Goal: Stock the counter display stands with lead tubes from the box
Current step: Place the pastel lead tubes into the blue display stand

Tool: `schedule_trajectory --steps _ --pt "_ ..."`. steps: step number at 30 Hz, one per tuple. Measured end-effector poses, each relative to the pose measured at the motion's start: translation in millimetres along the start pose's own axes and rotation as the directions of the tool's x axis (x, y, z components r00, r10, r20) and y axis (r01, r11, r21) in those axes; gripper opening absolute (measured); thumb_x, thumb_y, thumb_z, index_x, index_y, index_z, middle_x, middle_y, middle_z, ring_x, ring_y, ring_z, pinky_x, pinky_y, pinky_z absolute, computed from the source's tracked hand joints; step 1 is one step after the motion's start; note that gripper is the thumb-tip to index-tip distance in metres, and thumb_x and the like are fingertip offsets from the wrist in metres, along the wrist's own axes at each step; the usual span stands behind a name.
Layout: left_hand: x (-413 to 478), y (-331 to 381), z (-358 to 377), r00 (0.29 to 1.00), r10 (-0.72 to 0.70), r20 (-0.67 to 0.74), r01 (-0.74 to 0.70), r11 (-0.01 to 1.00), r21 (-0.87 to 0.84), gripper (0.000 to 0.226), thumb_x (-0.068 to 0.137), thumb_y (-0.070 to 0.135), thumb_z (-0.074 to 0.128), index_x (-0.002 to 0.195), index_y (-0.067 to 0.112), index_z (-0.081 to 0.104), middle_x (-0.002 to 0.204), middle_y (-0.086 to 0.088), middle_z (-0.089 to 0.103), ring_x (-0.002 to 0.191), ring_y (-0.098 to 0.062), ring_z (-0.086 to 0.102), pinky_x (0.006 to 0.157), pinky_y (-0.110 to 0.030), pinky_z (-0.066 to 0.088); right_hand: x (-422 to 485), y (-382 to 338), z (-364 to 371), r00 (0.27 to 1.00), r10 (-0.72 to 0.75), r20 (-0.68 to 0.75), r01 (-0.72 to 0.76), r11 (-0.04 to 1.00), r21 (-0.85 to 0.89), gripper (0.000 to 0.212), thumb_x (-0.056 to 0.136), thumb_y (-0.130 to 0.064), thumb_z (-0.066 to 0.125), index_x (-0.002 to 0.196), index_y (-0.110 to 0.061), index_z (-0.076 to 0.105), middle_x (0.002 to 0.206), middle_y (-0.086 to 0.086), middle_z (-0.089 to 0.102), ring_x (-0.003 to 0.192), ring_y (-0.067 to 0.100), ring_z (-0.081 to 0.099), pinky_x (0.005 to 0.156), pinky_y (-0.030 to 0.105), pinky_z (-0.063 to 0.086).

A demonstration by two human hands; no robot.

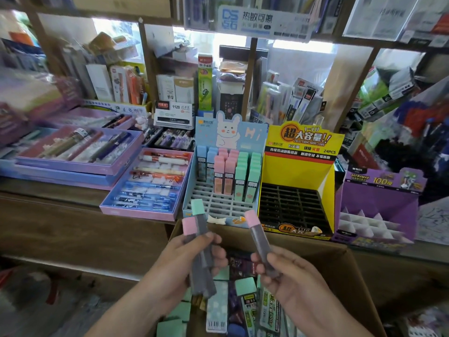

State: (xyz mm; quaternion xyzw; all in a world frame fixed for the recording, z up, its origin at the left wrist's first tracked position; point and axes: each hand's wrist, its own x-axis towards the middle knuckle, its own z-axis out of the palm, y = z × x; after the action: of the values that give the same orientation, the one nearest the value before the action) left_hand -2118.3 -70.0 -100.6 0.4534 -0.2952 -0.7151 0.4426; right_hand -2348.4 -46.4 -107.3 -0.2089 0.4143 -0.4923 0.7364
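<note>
My left hand (192,261) grips two lead tubes (201,249), one with a green cap and one with a pink cap, held upright over the cardboard box (340,268). In my right hand (289,278) is a single pink-capped lead tube (260,244), pinched near its lower end and tilted left. The box below holds several more tubes and packs (243,300). Just beyond on the counter stands the blue rabbit display stand (218,205), with blue, pink and green tubes in its back rows and bare front slots. Beside it are the yellow stand (301,171) and the purple stand (379,210), whose slots hold nothing.
Purple and pink trays of pens (145,186) lie on the wooden counter (73,215) to the left. Shelves packed with stationery (170,88) rise behind the stands. A lower wooden ledge runs at the left under the counter.
</note>
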Motion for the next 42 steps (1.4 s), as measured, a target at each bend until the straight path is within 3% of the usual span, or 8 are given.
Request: schedule_trajectory --steps 6,14,22,26,29,34,39,42 --pt "6.8 -6.6 -6.8 0.998 0.048 -0.039 -0.045 0.996 0.071 0.035 0.094 0.028 0.067 0.109 -0.003 0.067 0.075 -0.018 0.063 0.056 -0.024 0.056 0.052 -0.03 0.05 0.3 -1.3 6.5 0.998 -0.038 0.045 0.045 0.985 -0.166 0.042 0.082 0.002 0.058 0.124 0.002 0.058 0.105 0.036 0.07 0.064 0.026 0.061 0.053 0.032 0.046" --pt "9.0 -5.9 -13.0 1.0 0.013 -0.002 -0.013 0.999 0.029 0.042 0.097 0.037 0.063 0.107 -0.004 0.069 0.078 -0.022 0.062 0.056 -0.025 0.053 0.051 -0.032 0.042 4.1 -8.0 15.1 0.997 -0.078 -0.001 0.074 0.951 -0.3 0.04 0.1 -0.034 0.046 0.107 -0.016 0.081 0.09 0.017 0.072 0.067 0.019 0.058 0.06 0.031 0.044" --pt "5.1 -7.7 -16.8 1.0 0.014 -0.002 -0.013 0.999 0.031 0.042 0.093 0.037 0.062 0.104 -0.003 0.069 0.081 -0.026 0.064 0.056 -0.027 0.054 0.051 -0.032 0.04 13.1 -9.5 24.6 0.985 -0.172 0.013 0.165 0.913 -0.373 0.029 0.073 -0.017 0.078 0.101 -0.017 0.082 0.088 0.009 0.077 0.083 0.024 0.075 0.069 0.027 0.058" --pt "5.5 -8.0 -17.4 0.999 0.041 0.003 -0.041 0.999 0.033 0.041 0.091 0.036 0.063 0.102 -0.003 0.07 0.081 -0.027 0.065 0.055 -0.027 0.055 0.05 -0.031 0.041 18.4 -11.6 24.4 0.973 -0.229 0.011 0.212 0.881 -0.423 0.025 0.08 -0.003 0.079 0.104 -0.005 0.074 0.097 0.019 0.077 0.091 0.032 0.078 0.067 0.029 0.061" --pt "6.8 -8.6 -18.4 0.999 0.038 0.011 -0.038 0.999 0.015 0.037 0.092 0.034 0.063 0.098 -0.001 0.073 0.082 -0.026 0.065 0.055 -0.028 0.056 0.048 -0.03 0.042 20.8 -17.5 25.3 0.948 -0.308 0.074 0.301 0.801 -0.518 0.037 0.085 0.007 0.076 0.116 -0.008 0.063 0.097 0.017 0.076 0.092 0.033 0.078 0.071 0.035 0.064" --pt "9.8 -9.7 -20.3 0.999 0.039 -0.002 -0.039 0.999 0.019 0.039 0.087 0.038 0.067 0.096 0.0 0.075 0.081 -0.024 0.066 0.055 -0.028 0.058 0.048 -0.03 0.043 28.5 -35.7 35.9 0.874 -0.426 0.235 0.463 0.581 -0.669 0.067 0.089 0.003 0.075 0.135 -0.04 0.052 0.101 0.002 0.071 0.087 0.028 0.078 0.075 0.045 0.065" --pt "10.6 -8.2 -20.2 0.999 0.033 -0.014 -0.033 0.999 0.008 0.04 0.087 0.037 0.067 0.097 0.0 0.074 0.081 -0.024 0.065 0.055 -0.027 0.057 0.048 -0.029 0.041 45.2 -55.4 49.2 0.764 -0.58 0.282 0.554 0.368 -0.747 0.028 0.098 -0.016 0.068 0.118 -0.035 0.062 0.089 0.0 0.077 0.081 0.021 0.076 0.075 0.057 0.061" --pt "10.3 -6.7 -19.0 0.999 0.032 -0.018 -0.032 0.999 -0.003 0.042 0.089 0.035 0.065 0.102 -0.004 0.071 0.08 -0.023 0.065 0.055 -0.027 0.056 0.048 -0.028 0.041 54.4 -65.9 61.5 0.731 -0.601 0.324 0.58 0.295 -0.76 0.008 0.101 -0.033 0.064 0.108 -0.037 0.062 0.085 0.004 0.077 0.076 0.034 0.071 0.07 0.058 0.057"
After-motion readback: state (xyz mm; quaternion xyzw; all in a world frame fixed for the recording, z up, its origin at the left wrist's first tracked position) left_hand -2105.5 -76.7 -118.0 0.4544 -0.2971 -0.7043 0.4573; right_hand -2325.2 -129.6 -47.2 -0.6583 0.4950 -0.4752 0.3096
